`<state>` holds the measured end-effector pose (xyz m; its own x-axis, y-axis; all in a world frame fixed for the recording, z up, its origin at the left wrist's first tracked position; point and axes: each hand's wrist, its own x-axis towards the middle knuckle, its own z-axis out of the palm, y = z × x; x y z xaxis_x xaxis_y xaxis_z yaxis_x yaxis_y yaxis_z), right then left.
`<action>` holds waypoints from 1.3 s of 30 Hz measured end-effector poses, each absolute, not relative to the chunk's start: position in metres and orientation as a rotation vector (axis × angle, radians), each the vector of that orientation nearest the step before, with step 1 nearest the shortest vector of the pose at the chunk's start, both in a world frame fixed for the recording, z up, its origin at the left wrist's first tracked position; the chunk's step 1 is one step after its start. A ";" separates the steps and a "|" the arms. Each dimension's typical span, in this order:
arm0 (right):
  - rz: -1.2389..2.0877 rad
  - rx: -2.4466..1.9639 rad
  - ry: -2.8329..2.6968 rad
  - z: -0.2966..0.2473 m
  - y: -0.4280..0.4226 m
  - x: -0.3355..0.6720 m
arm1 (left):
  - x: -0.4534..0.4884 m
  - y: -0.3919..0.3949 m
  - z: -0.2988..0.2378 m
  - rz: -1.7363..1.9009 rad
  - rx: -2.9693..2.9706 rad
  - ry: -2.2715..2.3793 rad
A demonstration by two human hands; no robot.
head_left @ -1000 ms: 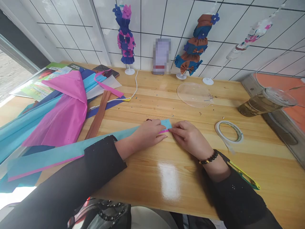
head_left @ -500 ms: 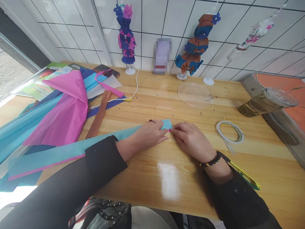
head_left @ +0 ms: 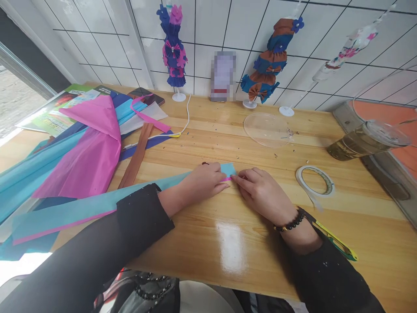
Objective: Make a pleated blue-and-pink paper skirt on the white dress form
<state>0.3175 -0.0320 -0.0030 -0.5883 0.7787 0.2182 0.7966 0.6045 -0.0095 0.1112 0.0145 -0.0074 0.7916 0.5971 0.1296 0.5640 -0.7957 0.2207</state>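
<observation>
A long light-blue strip (head_left: 94, 199) of thin paper or cloth, with a narrow pink edge, runs slantwise over the table from the lower left to the middle. Near its right end, my left hand (head_left: 205, 184) is closed, thumb and fingers pinching the pink edge. My right hand (head_left: 262, 191), also closed, has its fingertips together at the strip's end corner. A short piece of the strip shows between the two hands. My left forearm covers part of it. To the right of my right hand lies a roll of white tape (head_left: 315, 180) with a loose end.
Pink sheets (head_left: 94, 143), blue pieces and a brown strip (head_left: 135, 158) are piled at left, beside a phone (head_left: 148, 96) and white cable (head_left: 188, 113). Decorated hangings (head_left: 176, 52) stand along the tiled wall. A clear lid (head_left: 267, 130), lidded cup (head_left: 365, 139) and yellow-green cutter (head_left: 339, 241) are farther right.
My left hand has slid slightly left along the strip's edge, and more of the pink edge shows between my hands. My right hand stays at the corner.
</observation>
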 end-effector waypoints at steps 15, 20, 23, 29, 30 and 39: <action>-0.092 -1.329 -2.621 -0.003 -0.034 0.315 | 0.108 -0.001 -0.003 0.216 3.171 0.853; -0.111 -1.349 -2.661 -0.001 -0.035 0.314 | 0.108 -0.001 -0.002 0.203 3.160 0.816; -0.128 -1.352 -2.680 -0.001 -0.036 0.314 | 0.108 -0.002 0.000 0.187 3.135 0.824; -0.106 -1.337 -2.619 -0.002 -0.037 0.314 | 0.108 -0.003 -0.001 0.189 3.152 0.838; -0.106 -1.342 -2.623 -0.002 -0.037 0.314 | 0.108 -0.004 -0.001 0.194 3.167 0.837; -0.111 -1.412 -2.647 -0.001 -0.038 0.310 | 0.108 -0.004 0.003 0.149 3.262 0.738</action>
<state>0.3102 -0.0380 -0.0010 -0.5500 0.8203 0.1571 0.8306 0.5569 -0.0003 0.1082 -0.0039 0.0031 0.9000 0.4158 0.1311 0.4341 -0.8827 -0.1802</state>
